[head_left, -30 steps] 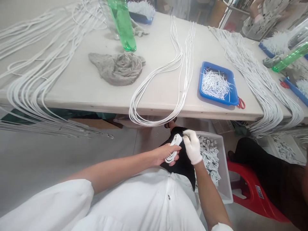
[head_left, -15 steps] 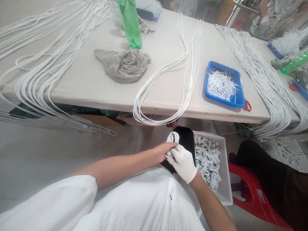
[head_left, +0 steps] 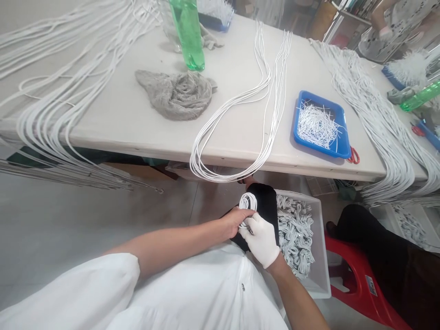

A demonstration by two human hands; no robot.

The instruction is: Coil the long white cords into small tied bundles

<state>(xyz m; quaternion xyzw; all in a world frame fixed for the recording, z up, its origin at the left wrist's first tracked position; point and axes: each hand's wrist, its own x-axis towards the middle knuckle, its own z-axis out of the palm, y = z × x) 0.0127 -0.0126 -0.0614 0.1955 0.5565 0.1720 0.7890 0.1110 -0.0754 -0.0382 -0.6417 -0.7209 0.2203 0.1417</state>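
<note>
A small coil of white cable (head_left: 248, 201) is held over my lap, its loops standing up above my fingers. My bare left hand (head_left: 235, 222) is closed around the coil from the left, thumb across it. From the right, my white-gloved right hand (head_left: 260, 239) pinches the lower part of the same coil, its fingertips partly hidden. Beyond them, a bundle of long white cables (head_left: 225, 110) lies looped on the table (head_left: 154, 135), its bend hanging over the front edge.
A white bin (head_left: 319, 256) of coiled cables stands right of my leg, near a red stool (head_left: 357, 279). On the table are a blue tray (head_left: 343, 123) of cut white pieces, red-handled scissors (head_left: 354, 156), a grey cloth (head_left: 182, 96), a green bottle (head_left: 189, 36) and more cables (head_left: 371, 105).
Both hands stay on the coil and have shifted only slightly. The right hand's fingers have moved a little at the coil's lower part. The camera view has tilted a bit.
</note>
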